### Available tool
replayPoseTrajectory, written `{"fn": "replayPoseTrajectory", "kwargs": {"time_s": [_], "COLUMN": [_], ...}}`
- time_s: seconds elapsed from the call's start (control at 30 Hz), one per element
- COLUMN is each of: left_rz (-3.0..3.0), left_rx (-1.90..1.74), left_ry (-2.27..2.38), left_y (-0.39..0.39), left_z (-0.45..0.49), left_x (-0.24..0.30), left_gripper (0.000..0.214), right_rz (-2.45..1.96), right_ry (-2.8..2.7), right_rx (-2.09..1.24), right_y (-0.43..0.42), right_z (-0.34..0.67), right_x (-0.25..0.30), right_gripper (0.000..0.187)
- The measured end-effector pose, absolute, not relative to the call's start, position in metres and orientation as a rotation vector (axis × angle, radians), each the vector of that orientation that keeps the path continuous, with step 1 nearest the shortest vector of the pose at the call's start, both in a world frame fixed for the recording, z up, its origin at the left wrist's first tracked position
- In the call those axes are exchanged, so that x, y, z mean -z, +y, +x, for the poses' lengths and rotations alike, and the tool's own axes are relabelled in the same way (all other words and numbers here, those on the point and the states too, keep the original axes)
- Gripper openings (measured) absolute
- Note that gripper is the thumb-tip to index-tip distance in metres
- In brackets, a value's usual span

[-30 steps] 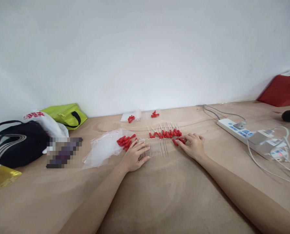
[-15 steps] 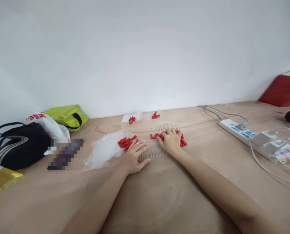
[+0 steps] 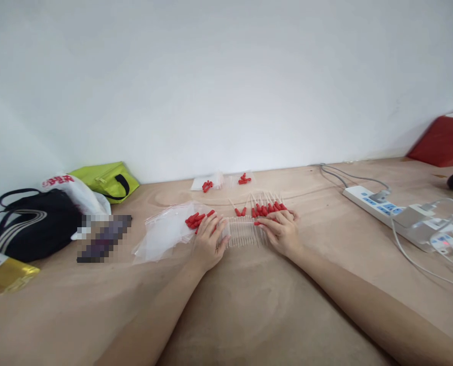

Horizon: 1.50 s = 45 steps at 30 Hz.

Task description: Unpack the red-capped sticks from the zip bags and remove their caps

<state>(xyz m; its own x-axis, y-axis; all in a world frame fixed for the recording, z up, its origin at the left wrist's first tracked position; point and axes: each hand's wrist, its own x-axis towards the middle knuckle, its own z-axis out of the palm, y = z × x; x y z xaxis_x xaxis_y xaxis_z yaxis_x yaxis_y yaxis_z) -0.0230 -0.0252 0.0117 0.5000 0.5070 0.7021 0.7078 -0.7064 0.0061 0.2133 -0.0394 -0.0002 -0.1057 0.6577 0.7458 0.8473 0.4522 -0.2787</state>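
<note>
My right hand (image 3: pixel 285 235) pinches a small red rubber bulb (image 3: pixel 257 223) between thumb and fingertips, just above the right end of a row of thin clear tubes (image 3: pixel 244 235). At the row's left end lies my left hand (image 3: pixel 210 243), open, with its thumb apart from the fingers. Behind its fingertips is a heap of loose red bulbs (image 3: pixel 194 220), partly covered by the hand. Beyond my right hand, several droppers (image 3: pixel 269 208) lie side by side, red bulbs toward me and thin clear stems pointing away. Two more droppers (image 3: pixel 240 212) lie left of them.
Clear zip bags (image 3: pixel 161 231) lie left of my left hand. Two small bags with red bulbs (image 3: pixel 207 186) lie near the wall. A white power strip (image 3: pixel 371 203) with cables is on the right. A black bag (image 3: pixel 36 223) and a yellow-green pouch (image 3: pixel 106 180) stand left.
My right hand has moved right and toward me, off the droppers, and now pinches a red bulb. The droppers under it now show, lying in line. My left hand has barely shifted.
</note>
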Motion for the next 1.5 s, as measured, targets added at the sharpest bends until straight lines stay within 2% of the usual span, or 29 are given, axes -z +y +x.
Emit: {"fn": "replayPoseTrajectory", "kwargs": {"time_s": [0.13,0.33,0.6,0.8,1.5], "left_rz": [-2.497,-2.502,-2.579,-2.624,-2.624], "left_rx": [0.919,0.979,0.924,0.909,1.029], "left_ry": [-0.879,-0.868,-0.906,-0.875,-0.784], "left_y": [-0.038,-0.046,-0.047,-0.048,-0.050], "left_z": [-0.007,0.006,0.004,0.003,0.002], "left_x": [-0.014,-0.013,-0.013,-0.011,-0.010], "left_gripper": [0.030,0.015,0.018,0.020,0.017], "right_rz": [-1.193,-1.068,-1.066,-1.010,-0.934], "right_ry": [-1.871,-1.994,-2.117,-2.151,-2.205], "right_rx": [0.178,0.145,0.267,0.197,0.074], "right_y": [-0.059,-0.060,-0.060,-0.064,-0.067], "right_z": [0.225,0.208,0.203,0.206,0.206], "right_x": [0.005,0.001,0.002,0.001,-0.003], "right_gripper": [0.017,0.017,0.018,0.022,0.017]}}
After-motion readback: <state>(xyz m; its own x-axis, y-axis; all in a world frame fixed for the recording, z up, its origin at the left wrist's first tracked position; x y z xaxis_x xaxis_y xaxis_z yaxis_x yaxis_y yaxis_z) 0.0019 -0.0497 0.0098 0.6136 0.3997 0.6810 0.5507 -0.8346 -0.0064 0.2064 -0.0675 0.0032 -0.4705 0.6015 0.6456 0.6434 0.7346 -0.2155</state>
